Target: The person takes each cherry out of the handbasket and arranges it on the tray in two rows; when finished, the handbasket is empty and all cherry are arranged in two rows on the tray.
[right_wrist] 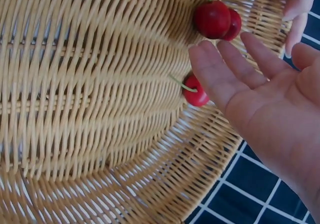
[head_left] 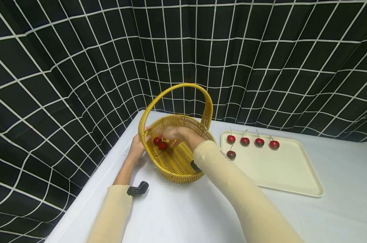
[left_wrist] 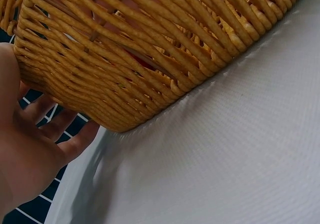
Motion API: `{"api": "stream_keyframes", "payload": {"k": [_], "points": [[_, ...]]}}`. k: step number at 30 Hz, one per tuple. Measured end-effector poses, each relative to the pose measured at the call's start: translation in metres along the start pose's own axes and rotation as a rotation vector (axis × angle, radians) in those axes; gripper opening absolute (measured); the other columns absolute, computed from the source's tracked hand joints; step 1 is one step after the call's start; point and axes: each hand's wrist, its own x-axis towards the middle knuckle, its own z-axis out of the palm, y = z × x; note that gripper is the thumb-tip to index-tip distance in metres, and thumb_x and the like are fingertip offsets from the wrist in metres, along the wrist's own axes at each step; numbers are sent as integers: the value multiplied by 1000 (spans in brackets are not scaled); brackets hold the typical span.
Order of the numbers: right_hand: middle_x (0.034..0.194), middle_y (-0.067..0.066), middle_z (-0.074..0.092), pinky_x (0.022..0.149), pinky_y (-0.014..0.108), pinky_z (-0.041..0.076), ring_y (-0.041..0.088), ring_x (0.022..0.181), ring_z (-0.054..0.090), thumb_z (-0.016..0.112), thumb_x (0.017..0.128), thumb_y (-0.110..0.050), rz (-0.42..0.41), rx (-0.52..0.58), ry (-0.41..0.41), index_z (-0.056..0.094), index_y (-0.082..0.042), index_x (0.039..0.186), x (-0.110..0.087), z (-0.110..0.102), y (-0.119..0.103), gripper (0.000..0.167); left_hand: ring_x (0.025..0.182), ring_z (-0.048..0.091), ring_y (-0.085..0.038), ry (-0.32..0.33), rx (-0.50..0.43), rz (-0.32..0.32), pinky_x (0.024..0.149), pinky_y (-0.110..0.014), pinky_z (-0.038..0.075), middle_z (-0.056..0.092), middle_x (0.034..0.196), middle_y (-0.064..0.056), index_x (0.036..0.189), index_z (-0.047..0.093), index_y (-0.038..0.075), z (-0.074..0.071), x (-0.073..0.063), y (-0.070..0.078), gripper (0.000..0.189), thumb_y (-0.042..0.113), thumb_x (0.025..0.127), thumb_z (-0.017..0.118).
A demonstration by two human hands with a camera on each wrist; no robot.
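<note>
A yellow wicker basket (head_left: 177, 177) with a tall arched handle stands on the white tablecloth. My left hand (head_left: 137, 147) grips its left side at the rim; in the left wrist view the fingers (left_wrist: 77, 143) lie along the outer wall. Over the basket's inside reaches my right hand (head_left: 178, 134), and the right wrist view shows its fingers extended, holding nothing. Close to those fingertips are two overlapping red cherries (right_wrist: 212, 19). Another cherry (right_wrist: 196, 91), with a green stem, lies against the wicker beside the index finger.
Right of the basket lies a cream tray (head_left: 280, 172). Several dark red cherries (head_left: 259, 142) with stems sit along its back edge, and one cherry (head_left: 231, 155) is nearer the front. A black curtain (head_left: 232, 50) with white grid lines hangs behind and to the left.
</note>
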Motion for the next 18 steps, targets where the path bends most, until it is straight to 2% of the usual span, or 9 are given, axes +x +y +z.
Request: {"api": "stream_keyframes", "payload": {"k": [4, 8, 14, 18], "points": [[142, 21, 40, 97, 43, 44, 38, 123, 44, 28, 105, -35, 6, 25, -24, 43, -2, 141, 3, 3, 1, 51, 130, 39, -31, -13, 3, -3, 106, -40, 32, 39, 145, -20, 140, 41, -5, 2, -5, 13, 45, -3, 95, 45], [137, 22, 44, 94, 41, 47, 39, 116, 51, 32, 105, -31, 31, 45, -44, 46, -2, 139, 3, 5, 4, 47, 130, 38, -35, -22, 22, -2, 106, -43, 32, 38, 144, -23, 139, 39, -9, 7, -11, 30, 45, -6, 95, 44], [132, 21, 47, 90, 40, 50, 39, 111, 56, 42, 103, -25, 105, 85, -83, 50, 2, 133, 2, 6, 3, 41, 129, 38, -37, -25, 23, 5, 105, -44, 32, 38, 143, -25, 139, 39, -9, 7, -11, 30, 45, -5, 94, 44], [115, 17, 54, 91, 36, 49, 32, 107, 58, 50, 99, -17, 147, 60, -144, 53, 6, 122, 1, 9, 3, 32, 131, 36, -36, -16, 24, 6, 107, -44, 29, 38, 144, -25, 139, 40, -9, 7, -12, 29, 45, -5, 94, 45]]}}
